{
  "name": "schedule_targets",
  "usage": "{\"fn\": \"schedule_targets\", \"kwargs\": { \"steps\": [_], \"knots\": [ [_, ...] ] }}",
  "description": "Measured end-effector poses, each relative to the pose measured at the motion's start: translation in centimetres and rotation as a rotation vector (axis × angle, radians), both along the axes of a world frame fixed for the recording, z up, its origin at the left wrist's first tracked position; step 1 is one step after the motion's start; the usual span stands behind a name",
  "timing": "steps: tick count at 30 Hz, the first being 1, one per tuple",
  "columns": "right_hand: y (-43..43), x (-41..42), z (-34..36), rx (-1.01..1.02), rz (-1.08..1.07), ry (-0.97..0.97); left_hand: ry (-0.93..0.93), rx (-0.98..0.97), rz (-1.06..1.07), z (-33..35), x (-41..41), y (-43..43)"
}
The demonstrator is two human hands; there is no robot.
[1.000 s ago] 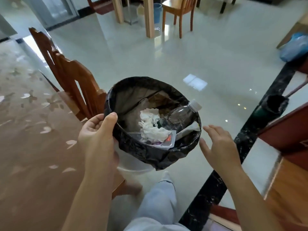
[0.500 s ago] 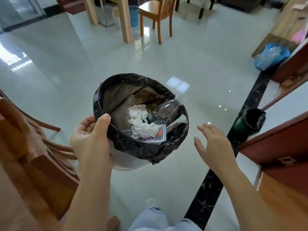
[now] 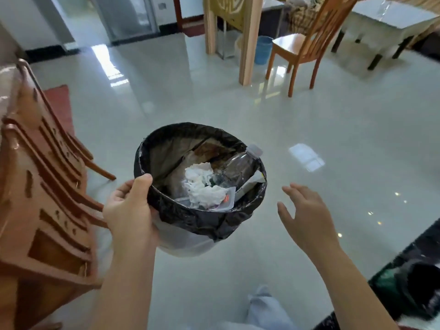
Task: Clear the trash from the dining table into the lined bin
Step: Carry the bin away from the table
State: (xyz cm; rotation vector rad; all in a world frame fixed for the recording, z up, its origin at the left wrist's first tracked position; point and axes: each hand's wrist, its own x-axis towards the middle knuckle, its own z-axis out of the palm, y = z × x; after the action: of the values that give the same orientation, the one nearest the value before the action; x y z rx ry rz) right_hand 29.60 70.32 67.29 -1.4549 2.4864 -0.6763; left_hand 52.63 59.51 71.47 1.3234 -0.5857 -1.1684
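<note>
The small white bin (image 3: 188, 244) with its black liner (image 3: 204, 220) is held off the glossy floor by the left hand (image 3: 128, 210), whose thumb is hooked over the near-left rim with the fingers clamped outside, while the right hand (image 3: 307, 215) hovers empty and spread just right of the bin, apart from it. Inside the bin, crumpled tissue (image 3: 202, 186), a clear plastic bottle (image 3: 240, 163) and a flat wrapper (image 3: 223, 201) are seen, so the load is judged light, though the slick liner could slip and a second grasp on the stiff far-right rim would steady it. No writing can be read; only a red mark on the wrapper is made out.
</note>
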Motion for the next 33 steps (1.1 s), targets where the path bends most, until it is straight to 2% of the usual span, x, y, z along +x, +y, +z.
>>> {"fn": "schedule_targets", "kwargs": {
  "steps": [5, 10, 21, 33],
  "knots": [
    [-7.2, -6.4, 2.0, 0.004, 0.208, 0.044, -0.013, 0.008, 0.237, 0.6, -3.5, -1.7],
    [-14.5, -6.7, 2.3, -0.003, 0.422, 0.046, 0.022, 0.042, 0.452, 0.0, -3.2, -3.3],
    [-27.2, 2.4, -1.8, 0.128, 0.919, 0.143, 0.162, 0.200, 0.775, -7.8, 0.2, -4.6],
    [-32.6, 9.9, -9.4, 0.308, 1.380, 0.196, 0.184, 0.429, 1.110, -17.0, -0.6, -2.6]
  ]
}}
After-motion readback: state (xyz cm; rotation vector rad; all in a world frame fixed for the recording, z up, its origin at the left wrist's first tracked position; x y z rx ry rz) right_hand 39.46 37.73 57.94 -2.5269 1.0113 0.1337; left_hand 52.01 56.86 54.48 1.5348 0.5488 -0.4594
